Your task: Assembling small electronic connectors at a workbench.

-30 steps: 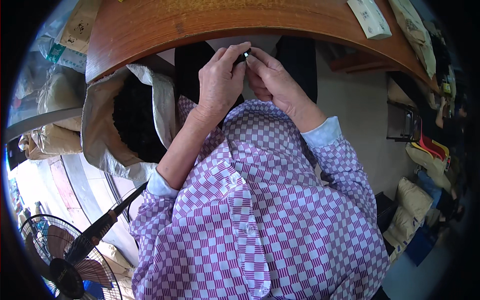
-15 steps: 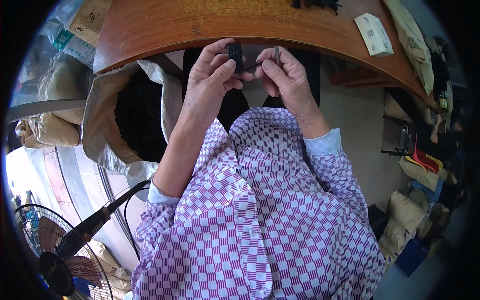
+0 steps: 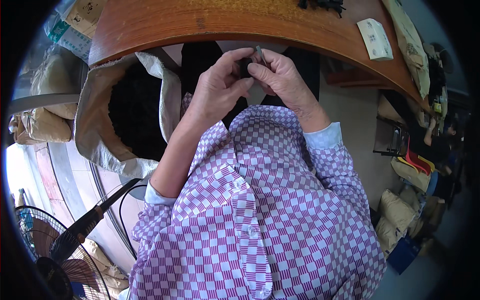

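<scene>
My left hand (image 3: pixel 218 86) is closed on a small black part (image 3: pixel 245 67), mostly covered by the fingers. Close against it, my right hand (image 3: pixel 286 81) pinches a thin, flat metal blade-like tool (image 3: pixel 260 53), its grey end sticking up past the thumb. The two hands meet just in front of the table edge, above my lap. Where the tool touches the black part is hidden by my fingers.
Ahead curves a wooden table (image 3: pixel 210 20) with a white box (image 3: pixel 375 40) and some black pieces (image 3: pixel 322 5). A pale sack (image 3: pixel 92 110) of black pieces stands left, a fan (image 3: pixel 62 250) lower left. At the right are a person (image 3: pixel 435 137) and paper bags (image 3: pixel 395 210).
My hands have come together, and the black part is now mostly hidden between them. The metal tool has moved left and tilts toward the left hand.
</scene>
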